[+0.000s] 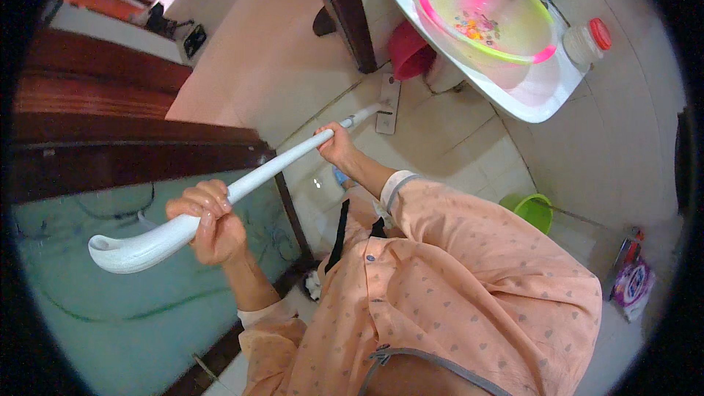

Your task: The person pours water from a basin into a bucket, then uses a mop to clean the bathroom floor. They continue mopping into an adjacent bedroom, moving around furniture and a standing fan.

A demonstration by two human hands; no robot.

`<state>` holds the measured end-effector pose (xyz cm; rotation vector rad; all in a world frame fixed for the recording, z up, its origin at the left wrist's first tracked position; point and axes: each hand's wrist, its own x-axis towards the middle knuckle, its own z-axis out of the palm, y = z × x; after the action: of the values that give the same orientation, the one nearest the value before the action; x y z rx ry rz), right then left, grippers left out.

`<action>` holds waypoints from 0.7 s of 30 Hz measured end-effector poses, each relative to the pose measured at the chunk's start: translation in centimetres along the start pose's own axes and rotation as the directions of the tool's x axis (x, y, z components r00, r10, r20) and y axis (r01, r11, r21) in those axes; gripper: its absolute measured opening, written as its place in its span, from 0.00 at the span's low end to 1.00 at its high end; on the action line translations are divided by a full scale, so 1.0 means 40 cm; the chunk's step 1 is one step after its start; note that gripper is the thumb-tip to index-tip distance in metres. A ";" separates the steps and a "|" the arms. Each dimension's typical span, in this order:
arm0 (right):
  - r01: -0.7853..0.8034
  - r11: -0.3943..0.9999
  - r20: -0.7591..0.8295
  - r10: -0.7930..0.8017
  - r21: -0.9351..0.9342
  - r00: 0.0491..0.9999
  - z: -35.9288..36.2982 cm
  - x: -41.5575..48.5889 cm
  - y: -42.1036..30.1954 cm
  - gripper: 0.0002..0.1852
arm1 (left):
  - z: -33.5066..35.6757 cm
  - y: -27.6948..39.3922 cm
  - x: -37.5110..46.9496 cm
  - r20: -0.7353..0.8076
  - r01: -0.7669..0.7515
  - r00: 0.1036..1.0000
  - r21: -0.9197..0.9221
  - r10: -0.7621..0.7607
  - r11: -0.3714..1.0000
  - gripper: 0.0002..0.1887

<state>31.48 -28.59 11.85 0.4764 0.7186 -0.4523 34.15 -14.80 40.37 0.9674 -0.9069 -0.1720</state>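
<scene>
A long white pole (280,162) slants across the view, its thick, curved hanging end (137,247) at the left. My left hand (212,220) is wrapped around it just above that end, with wet-looking fingers. Farther down the pole my right hand (334,146) grips it. At the lower end a flat, pale rectangular mop head (386,121) rests on the tiled floor (440,126), close to a deep pink bucket (406,52).
A white washbasin (536,107) holds a pink-and-yellow plastic tub (522,22). A red-lidded jar (583,44) stands on its rim. A green bucket (536,212) and a purple packet (632,286) are along the right wall. At left is a dark-framed glass panel (137,280).
</scene>
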 end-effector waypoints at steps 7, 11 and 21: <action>0.161 0.979 -0.019 -0.159 0.126 0.987 0.146 0.201 -0.071 0.07 | -0.046 -0.181 0.196 0.187 0.021 0.982 -0.144 0.006 0.989 0.07; 0.232 0.957 0.030 -0.241 0.174 0.970 0.204 0.300 -0.097 0.07 | -0.065 -0.257 0.317 0.301 0.109 0.952 -0.150 -0.060 0.983 0.07; 0.321 0.928 0.112 -0.345 0.189 0.932 0.273 0.270 -0.018 0.04 | -0.151 -0.306 0.478 0.448 0.138 0.894 -0.240 -0.016 0.961 0.04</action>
<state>43.88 -37.65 11.16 0.4747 0.6252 -0.8658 53.79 -27.72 40.70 0.7210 -1.2277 -0.5890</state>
